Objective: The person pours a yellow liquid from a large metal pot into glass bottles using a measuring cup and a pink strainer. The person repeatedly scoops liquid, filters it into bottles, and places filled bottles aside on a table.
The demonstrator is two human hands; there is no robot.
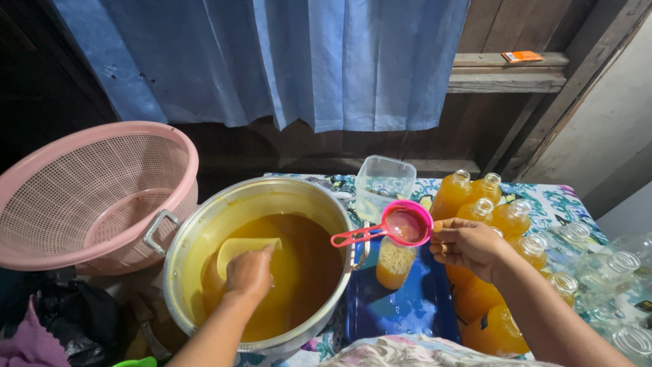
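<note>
Dim wooden room, blue curtain behind, low table with patterned cloth and a blue tray on it. Pink basket sits left, tilted, just beside the big metal pot.

Pot holds orange-brown liquid, well filled. Left hand is down inside it, fingers curled around the handle end of a yellow scoop; scoop bowl partly dipped at the surface. Scoop looks like light stiff plastic, likely slippery when wet, so a grip well up the handle suits it. It gets heavier once loaded and will slosh if tilted.

Right hand is closed on the rim of a pink funnel, which sits in the mouth of a small bottle standing on the tray, touching the pot's side. Bottle is partly filled, foam on top. Funnel's red handle sticks out toward the pot. Funnel is light and top-heavy on the narrow neck and tips easily unless steadied at the rim, as now.

Filled bottles crowd behind and under the right wrist; empty clear ones are at far right. They look like thin plastic, soft when squeezed; cannot tell for sure. Clear tub stands behind the funnel.
</note>
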